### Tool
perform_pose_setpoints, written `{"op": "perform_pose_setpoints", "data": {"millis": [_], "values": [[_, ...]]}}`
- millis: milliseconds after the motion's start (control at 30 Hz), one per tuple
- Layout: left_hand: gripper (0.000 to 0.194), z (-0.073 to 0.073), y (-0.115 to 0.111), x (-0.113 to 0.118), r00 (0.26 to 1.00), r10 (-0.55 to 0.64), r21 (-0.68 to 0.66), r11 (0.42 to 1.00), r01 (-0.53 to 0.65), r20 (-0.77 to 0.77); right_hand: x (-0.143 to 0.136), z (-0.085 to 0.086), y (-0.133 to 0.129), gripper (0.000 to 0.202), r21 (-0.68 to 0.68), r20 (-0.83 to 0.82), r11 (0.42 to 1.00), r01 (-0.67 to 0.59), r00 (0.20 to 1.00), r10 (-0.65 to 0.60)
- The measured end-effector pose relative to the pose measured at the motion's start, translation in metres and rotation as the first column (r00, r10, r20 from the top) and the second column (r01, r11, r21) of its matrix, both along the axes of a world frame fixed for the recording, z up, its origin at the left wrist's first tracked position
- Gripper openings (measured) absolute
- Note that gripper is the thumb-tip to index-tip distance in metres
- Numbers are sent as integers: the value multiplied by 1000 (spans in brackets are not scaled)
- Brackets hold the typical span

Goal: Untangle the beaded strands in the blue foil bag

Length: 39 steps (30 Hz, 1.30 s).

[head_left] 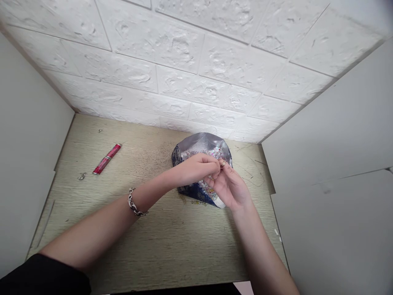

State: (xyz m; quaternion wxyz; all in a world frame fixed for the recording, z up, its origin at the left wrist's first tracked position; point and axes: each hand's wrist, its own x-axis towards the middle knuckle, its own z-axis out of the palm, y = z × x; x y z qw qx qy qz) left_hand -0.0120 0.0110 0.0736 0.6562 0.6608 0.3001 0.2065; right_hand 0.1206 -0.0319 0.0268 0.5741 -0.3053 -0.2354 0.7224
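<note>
My left hand [196,169] and my right hand [231,186] meet above an opened blue bag [196,191] with a silvery lining. Inside the bag lie many small shiny beads, some clear and some coloured. A small pale bead [224,163] shows at the thumb and fingertips of my right hand. The fingers of my left hand are pinched together right beside it; whatever they grip is too small to make out. A short row of yellowish beads [199,202] lies at the bag's near edge, partly under it. A chain bracelet [134,202] circles my left wrist.
A red tube-shaped packet [107,159] lies on the wooden tabletop [147,246] at the left. Near it are small metallic bits [82,176]. Thin thread [259,176] curls right of the bag. A white brick-patterned wall [178,82] and grey side panels enclose the table.
</note>
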Motion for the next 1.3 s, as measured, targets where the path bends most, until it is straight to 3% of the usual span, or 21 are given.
{"op": "perform_pose_setpoints", "data": {"millis": [300, 1300], "values": [[18, 1, -2, -2, 996, -77, -4, 997, 77, 48, 0, 0, 0, 7, -45, -28, 999, 16, 999, -18], [18, -3, -1, -1, 996, -63, 30, 998, 61, 58, 2, -1, -1, 9, 11, -23, 1000, -9, 1000, 10]]}}
